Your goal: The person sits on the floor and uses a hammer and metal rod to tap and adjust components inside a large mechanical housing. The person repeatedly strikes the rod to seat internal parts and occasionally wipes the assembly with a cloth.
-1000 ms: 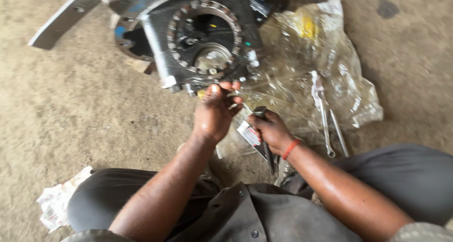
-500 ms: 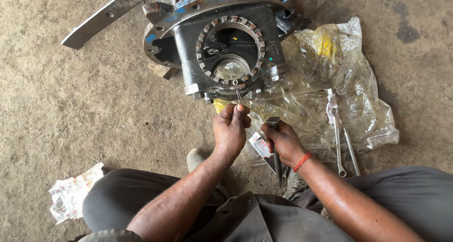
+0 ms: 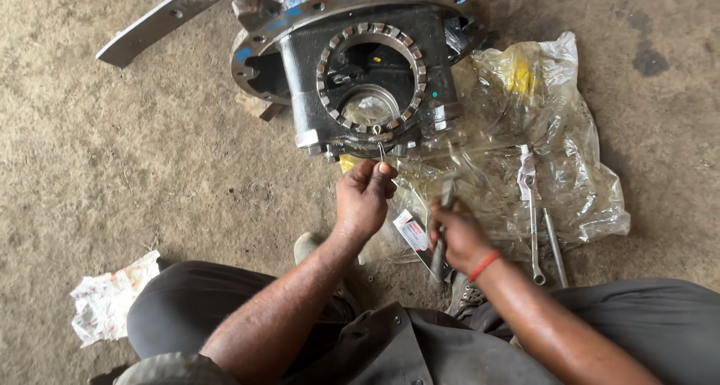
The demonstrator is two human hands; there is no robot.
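Centrally, just below the black metal housing (image 3: 367,77), the left hand (image 3: 364,197) pinches a thin bent wire pin (image 3: 382,154) between thumb and fingertips; the pin's upper end reaches the lower edge of the housing's notched ring (image 3: 371,77). Right hand (image 3: 454,235), lower centre-right, is closed around a slim metal tool (image 3: 441,227), its tip pointing up toward the housing; a red band sits on that wrist. Housing rests on a concrete floor (image 3: 112,167) at upper centre, with a flat metal bar (image 3: 161,21) at upper left. Crumpled clear plastic sheet (image 3: 555,137) lies to the right, two spanners (image 3: 536,220) on it. Crumpled rag (image 3: 109,299) at lower left.
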